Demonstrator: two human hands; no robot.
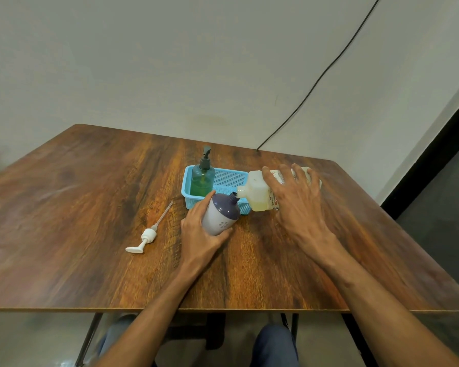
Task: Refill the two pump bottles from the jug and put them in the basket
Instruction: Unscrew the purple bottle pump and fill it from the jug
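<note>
My left hand (199, 234) grips a white bottle with a purple top (221, 214), tilted toward the right, its neck open. My right hand (297, 200) holds a translucent jug (257, 193) of pale yellow liquid tipped on its side, its mouth against the bottle's neck. The bottle's white pump head with its tube (149, 233) lies on the table to the left. A green pump bottle (202, 178) with a dark pump stands upright in the left end of the blue basket (231, 178), just behind the hands.
All of this rests on a wooden table (90, 207) against a pale wall. A black cable (316, 83) runs down the wall to the table's back edge. My knees show below the table's front edge.
</note>
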